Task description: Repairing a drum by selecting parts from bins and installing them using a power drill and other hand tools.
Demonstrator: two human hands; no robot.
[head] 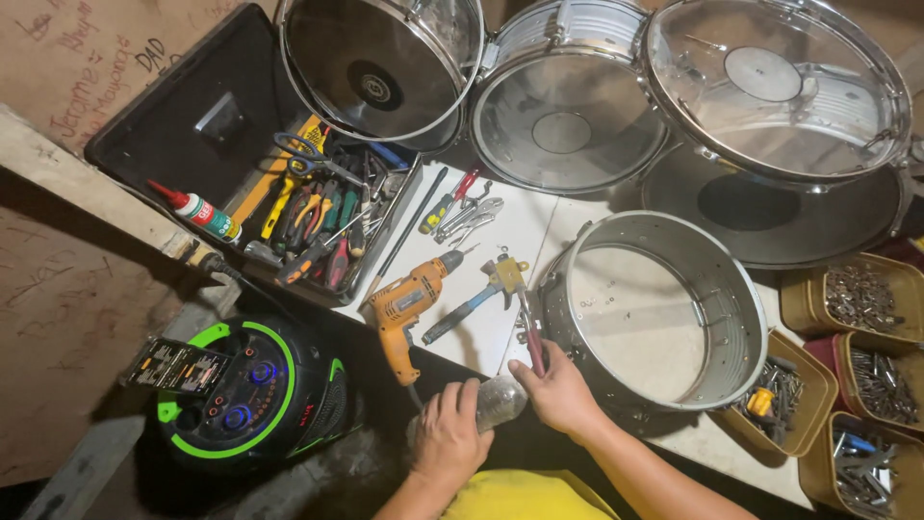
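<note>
The bare silver metal drum shell (664, 313) lies open-side up on the white worktop (500, 231), no head or hoop fitted. At its near-left rim, the right hand (558, 393) is closed around red-handled pliers (531, 337). Just left of the shell, the left hand (450, 433) grips a clear rounded container (500, 400); an orange electric drill (409, 306) lies unused beyond it.

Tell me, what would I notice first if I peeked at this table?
Probably the shiny drums lined up along the top, and the empty metal drum shell lying right of middle. Next, the orange drill in the centre and the black speaker with glowing green rings at lower left. At the bottom, the left hand holds a clear bottle, while the right hand grips red-handled pliers at the shell's rim.
</note>
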